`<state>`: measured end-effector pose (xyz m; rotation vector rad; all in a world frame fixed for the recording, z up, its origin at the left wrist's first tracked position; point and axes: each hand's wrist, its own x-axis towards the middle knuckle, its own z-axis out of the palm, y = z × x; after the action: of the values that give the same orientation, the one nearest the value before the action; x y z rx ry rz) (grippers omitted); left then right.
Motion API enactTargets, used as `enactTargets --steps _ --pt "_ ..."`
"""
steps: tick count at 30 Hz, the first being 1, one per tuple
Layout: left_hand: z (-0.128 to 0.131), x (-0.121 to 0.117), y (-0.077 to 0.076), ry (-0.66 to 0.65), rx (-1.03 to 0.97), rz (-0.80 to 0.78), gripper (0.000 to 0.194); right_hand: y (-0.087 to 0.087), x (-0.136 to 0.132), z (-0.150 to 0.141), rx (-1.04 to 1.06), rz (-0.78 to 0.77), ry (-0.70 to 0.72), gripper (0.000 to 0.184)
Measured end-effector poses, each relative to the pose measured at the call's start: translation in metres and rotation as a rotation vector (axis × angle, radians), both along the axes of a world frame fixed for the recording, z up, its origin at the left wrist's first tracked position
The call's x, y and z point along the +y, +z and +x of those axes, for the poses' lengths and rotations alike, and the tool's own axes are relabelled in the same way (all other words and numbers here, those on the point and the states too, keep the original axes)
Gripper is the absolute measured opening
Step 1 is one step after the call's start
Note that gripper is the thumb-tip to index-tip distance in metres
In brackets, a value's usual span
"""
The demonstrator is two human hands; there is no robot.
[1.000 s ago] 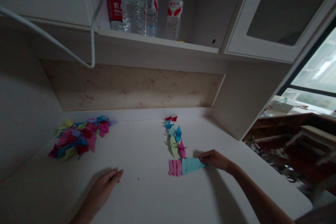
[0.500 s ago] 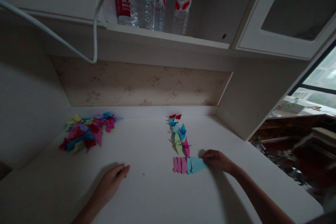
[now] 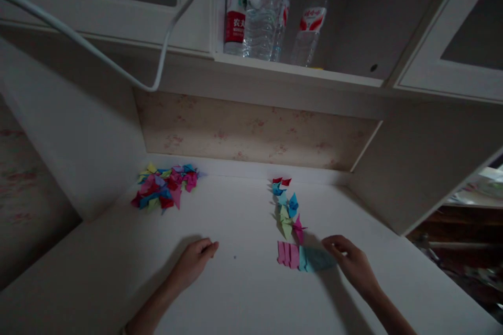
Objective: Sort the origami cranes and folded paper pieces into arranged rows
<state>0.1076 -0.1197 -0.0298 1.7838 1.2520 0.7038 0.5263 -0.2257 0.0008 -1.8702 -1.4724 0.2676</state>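
My right hand [image 3: 349, 259] rests on the white desk [image 3: 243, 293], fingers curled at the right edge of a folded light-blue paper [image 3: 316, 259]. That paper lies flat against a folded pink paper [image 3: 288, 254] on its left. Behind them runs a row of several small folded paper pieces [image 3: 286, 205] in red, blue, green and pink. My left hand [image 3: 194, 261] lies on the desk to the left, fingers loosely curled, nothing visible in it. A heap of coloured folded papers [image 3: 165, 187] sits at the back left.
A shelf [image 3: 298, 68] above the desk carries several water bottles [image 3: 261, 8]. A white cable [image 3: 118, 63] hangs across the upper left. Cabinet walls close in the desk on both sides, and the flowered back panel [image 3: 251, 133] stands behind.
The view has swung left and up. My right hand has loosened from gripping the blue paper's edge and sits beside it. My left hand curled slightly.
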Motion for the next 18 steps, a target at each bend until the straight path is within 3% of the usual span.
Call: enactTargets --steps 3,6,11,14,18 --pt "-0.001 -0.001 -0.001 -0.008 -0.012 -0.002 0.040 0.004 -0.002 -0.054 -0.042 0.021 0.179 0.035" --pt "-0.001 -0.002 -0.001 -0.015 -0.033 -0.020 0.039 -0.002 0.004 -0.123 -0.043 -0.060 0.358 0.038" --pt "-0.002 -0.004 0.000 -0.012 -0.094 -0.004 0.037 -0.020 0.028 -0.232 0.033 -0.116 0.466 0.038" --pt "-0.004 -0.002 -0.002 -0.016 -0.123 0.020 0.038 -0.024 0.039 -0.268 -0.123 -0.102 0.394 0.034" --pt "-0.005 0.000 -0.004 -0.025 -0.091 0.051 0.039 -0.023 0.042 -0.276 -0.240 -0.118 0.360 0.033"
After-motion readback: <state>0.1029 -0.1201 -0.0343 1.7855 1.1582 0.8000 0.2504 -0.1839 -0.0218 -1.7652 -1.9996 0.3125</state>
